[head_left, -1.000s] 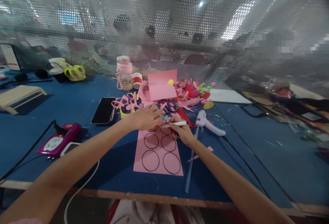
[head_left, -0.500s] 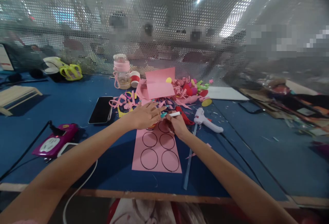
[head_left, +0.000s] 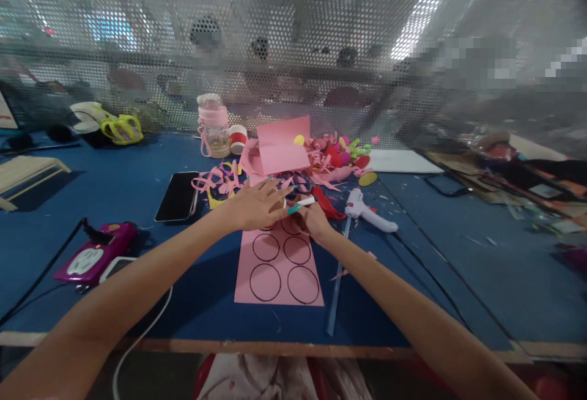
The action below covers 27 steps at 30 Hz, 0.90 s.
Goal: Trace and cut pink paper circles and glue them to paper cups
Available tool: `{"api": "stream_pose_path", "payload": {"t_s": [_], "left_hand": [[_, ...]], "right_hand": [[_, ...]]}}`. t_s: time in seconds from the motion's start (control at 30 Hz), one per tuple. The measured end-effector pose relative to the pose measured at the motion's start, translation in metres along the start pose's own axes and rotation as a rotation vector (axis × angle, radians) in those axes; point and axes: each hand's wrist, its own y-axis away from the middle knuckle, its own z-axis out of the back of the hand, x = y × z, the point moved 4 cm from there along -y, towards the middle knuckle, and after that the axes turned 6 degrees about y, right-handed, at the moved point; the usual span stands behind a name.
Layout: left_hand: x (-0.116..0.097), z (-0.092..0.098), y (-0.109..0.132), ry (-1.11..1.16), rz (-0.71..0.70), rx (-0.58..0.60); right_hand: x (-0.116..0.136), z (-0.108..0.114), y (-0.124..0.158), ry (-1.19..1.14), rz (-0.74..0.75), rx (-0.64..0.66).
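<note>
A pink sheet of paper (head_left: 280, 271) lies in front of me, with rows of black circles drawn on it. My left hand (head_left: 262, 205) is stretched over its far part, fingers out and palm down; a small piece of something round shows beneath it, mostly hidden. Between the closed fingers of my right hand (head_left: 313, 219) is a white marker (head_left: 306, 201), tilted over the sheet close to my left thumb. The marker's tip is hidden by my hands.
Pink paper scraps (head_left: 220, 181) and a folded pink sheet (head_left: 284, 146) are heaped beyond my hands. A white glue gun (head_left: 369, 213) lies right, its cord trailing. Left are a phone (head_left: 178, 197) and a purple power strip (head_left: 98, 253). A bottle (head_left: 213, 131) stands behind.
My view has shifted slightly. The left thumb now shows more plainly beside the marker, and the marker sits at a slightly steeper slant. Both hands remain over the far part of the sheet.
</note>
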Motion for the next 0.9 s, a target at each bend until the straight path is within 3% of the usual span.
{"api": "stream_pose_path", "payload": {"t_s": [0.47, 0.73, 0.9], "left_hand": [[-0.003, 0.003, 0.002, -0.017, -0.024, -0.028], [-0.001, 0.001, 0.002, -0.016, -0.040, -0.038], [0.001, -0.001, 0.001, -0.026, -0.058, -0.033]], "right_hand": [[0.001, -0.009, 0.045, 0.045, -0.002, 0.050], [0.001, -0.013, 0.056, 0.172, 0.123, 0.080], [0.015, -0.003, 0.061, 0.307, 0.270, -0.011]]}}
